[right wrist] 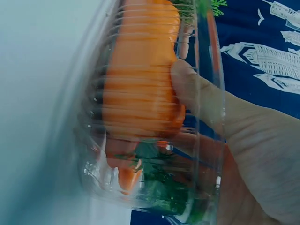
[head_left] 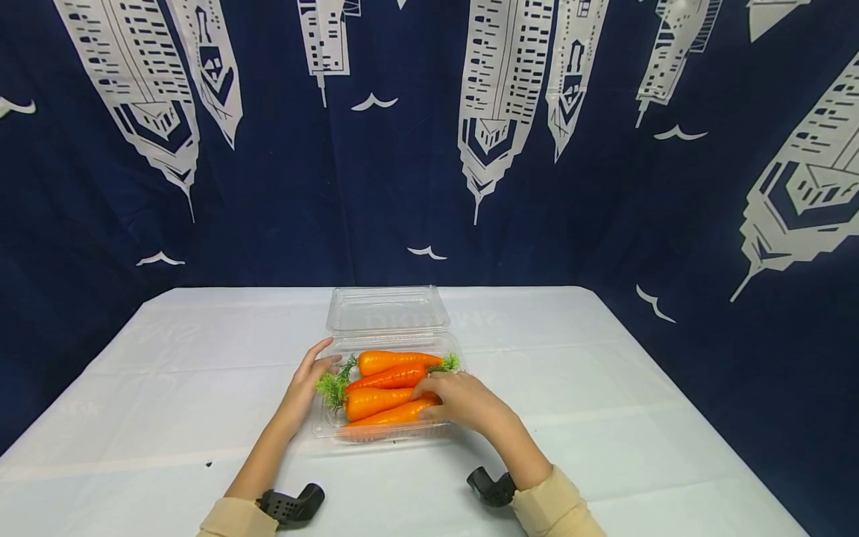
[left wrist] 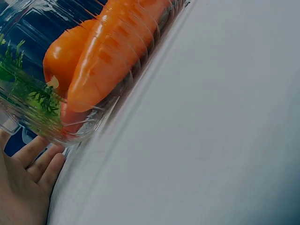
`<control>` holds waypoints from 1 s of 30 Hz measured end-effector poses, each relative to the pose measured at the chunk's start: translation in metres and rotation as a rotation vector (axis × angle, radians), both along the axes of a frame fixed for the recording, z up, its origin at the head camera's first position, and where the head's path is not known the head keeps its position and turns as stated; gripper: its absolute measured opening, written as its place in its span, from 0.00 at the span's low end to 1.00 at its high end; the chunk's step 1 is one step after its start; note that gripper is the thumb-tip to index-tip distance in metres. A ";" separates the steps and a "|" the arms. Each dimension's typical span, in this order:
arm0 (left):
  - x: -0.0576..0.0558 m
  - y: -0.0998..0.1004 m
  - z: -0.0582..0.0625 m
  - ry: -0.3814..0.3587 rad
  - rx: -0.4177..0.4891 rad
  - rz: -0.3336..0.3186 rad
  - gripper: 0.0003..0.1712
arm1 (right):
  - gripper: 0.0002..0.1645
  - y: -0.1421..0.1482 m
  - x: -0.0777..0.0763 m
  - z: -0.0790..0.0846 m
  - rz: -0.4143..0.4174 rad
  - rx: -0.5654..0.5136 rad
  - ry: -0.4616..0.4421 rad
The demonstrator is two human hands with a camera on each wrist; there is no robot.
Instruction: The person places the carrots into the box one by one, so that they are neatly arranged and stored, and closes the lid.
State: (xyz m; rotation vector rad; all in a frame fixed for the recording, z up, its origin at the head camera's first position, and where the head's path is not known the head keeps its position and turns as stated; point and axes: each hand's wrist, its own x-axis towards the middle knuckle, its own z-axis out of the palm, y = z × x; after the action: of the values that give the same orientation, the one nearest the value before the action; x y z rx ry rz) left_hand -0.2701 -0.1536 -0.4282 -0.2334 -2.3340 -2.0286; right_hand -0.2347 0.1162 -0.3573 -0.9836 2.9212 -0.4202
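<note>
A clear plastic clamshell box (head_left: 456, 344) stands on the table with its lid (head_left: 389, 309) folded back. Several orange toy carrots (head_left: 376, 403) with green leafy tops lie crosswise inside it. My right hand (head_left: 470, 403) reaches over the box's right side and grips the front carrot (head_left: 396, 415) near its right end. In the right wrist view, the thumb (right wrist: 183, 77) presses on that carrot, seen through the ribbed wall. My left hand (head_left: 305, 388) rests along the left side of the box, fingers extended, beside the green leaves (head_left: 332, 389).
The white-covered table (head_left: 201, 373) extends to both sides of the box. A small dark speck (head_left: 209, 464) lies at front left. Behind the table hangs a navy cloth (head_left: 403, 186) printed with white buildings. Each wrist wears a black camera (head_left: 291, 506).
</note>
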 end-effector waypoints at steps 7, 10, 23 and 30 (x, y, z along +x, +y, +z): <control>0.000 0.000 0.000 0.002 -0.001 -0.004 0.26 | 0.15 -0.002 -0.001 -0.003 -0.020 -0.015 -0.048; 0.000 0.000 0.000 0.003 -0.003 -0.006 0.26 | 0.16 -0.003 -0.002 -0.004 -0.014 -0.038 -0.060; 0.001 -0.001 0.001 -0.010 0.007 -0.016 0.26 | 0.18 -0.001 -0.005 -0.005 -0.005 -0.162 -0.197; 0.001 -0.001 0.000 0.009 -0.009 -0.010 0.26 | 0.15 0.001 -0.003 0.001 0.006 -0.179 -0.240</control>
State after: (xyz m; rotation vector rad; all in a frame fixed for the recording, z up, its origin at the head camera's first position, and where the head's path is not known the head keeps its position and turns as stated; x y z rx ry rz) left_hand -0.2691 -0.1543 -0.4281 -0.2543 -2.3418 -2.0169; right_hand -0.2381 0.1176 -0.3564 -0.8882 2.7009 -0.7546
